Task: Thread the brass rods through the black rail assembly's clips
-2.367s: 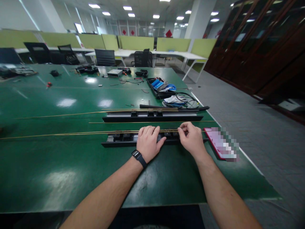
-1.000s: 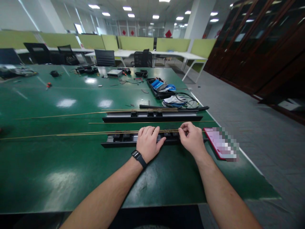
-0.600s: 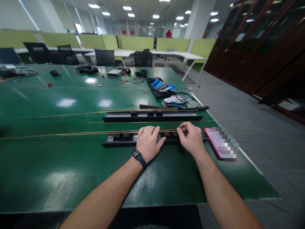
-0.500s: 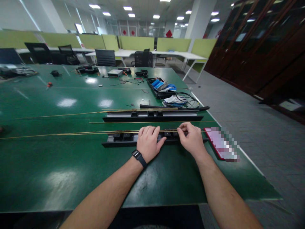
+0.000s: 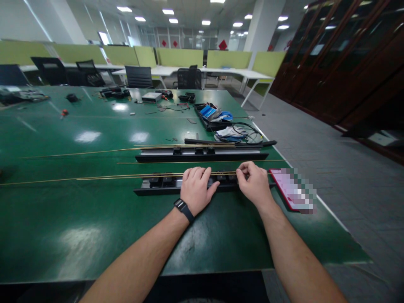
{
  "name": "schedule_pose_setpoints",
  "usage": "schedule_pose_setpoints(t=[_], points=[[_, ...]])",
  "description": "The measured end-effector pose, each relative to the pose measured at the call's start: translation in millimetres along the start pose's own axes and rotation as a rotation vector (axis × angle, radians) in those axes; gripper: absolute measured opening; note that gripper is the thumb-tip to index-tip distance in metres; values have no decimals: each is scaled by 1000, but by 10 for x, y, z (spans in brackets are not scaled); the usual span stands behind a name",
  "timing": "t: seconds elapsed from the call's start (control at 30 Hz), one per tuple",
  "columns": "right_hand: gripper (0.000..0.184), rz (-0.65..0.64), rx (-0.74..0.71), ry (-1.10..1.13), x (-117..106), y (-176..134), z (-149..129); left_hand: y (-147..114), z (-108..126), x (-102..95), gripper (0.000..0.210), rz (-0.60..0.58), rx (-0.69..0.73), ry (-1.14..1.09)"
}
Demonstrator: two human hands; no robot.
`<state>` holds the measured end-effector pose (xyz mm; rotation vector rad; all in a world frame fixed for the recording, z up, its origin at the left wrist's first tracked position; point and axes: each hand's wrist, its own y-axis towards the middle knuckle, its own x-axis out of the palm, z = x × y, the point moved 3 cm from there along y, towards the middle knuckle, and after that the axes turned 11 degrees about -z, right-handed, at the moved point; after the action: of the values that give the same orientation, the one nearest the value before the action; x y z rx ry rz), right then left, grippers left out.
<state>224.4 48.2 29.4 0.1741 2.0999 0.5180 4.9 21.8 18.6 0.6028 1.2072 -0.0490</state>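
Note:
My left hand (image 5: pixel 196 190), with a dark watch (image 5: pixel 180 205) on its wrist, lies flat across a black rail (image 5: pixel 164 192). Its fingers rest over thin golden rods (image 5: pixel 126 176) that run lengthwise along the rail, and the thumb points right. Farther along the same rail, my right hand (image 5: pixel 255 182) has thumb and forefinger pinched together on a golden rod; the exact grip is partly hidden by the fingers. Black blocks (image 5: pixel 221 178) sit in the rail between the hands, and more show left of my left hand.
Behind lies a second black rail (image 5: pixel 202 158) with golden rods along it; a single rod (image 5: pixel 151 163) lies between the rails. A red-edged phone-like slab (image 5: pixel 285 191) is at right. Farther back are a black tray (image 5: pixel 206 122) of blue items, a glove (image 5: pixel 232 134) and cables.
My right hand has shifted very slightly right along the rods, still pinched. My left hand stays on the rail.

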Motion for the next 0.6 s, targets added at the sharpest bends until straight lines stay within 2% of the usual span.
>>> schedule_pose_setpoints(t=[0.2,0.6], points=[[14,-2,-6,9,-1,-6,-41,2,0,-5,44,0,-1,-7],[11,-13,-11,18,31,2,-10,4,5,-2,45,-8,-5,5]])
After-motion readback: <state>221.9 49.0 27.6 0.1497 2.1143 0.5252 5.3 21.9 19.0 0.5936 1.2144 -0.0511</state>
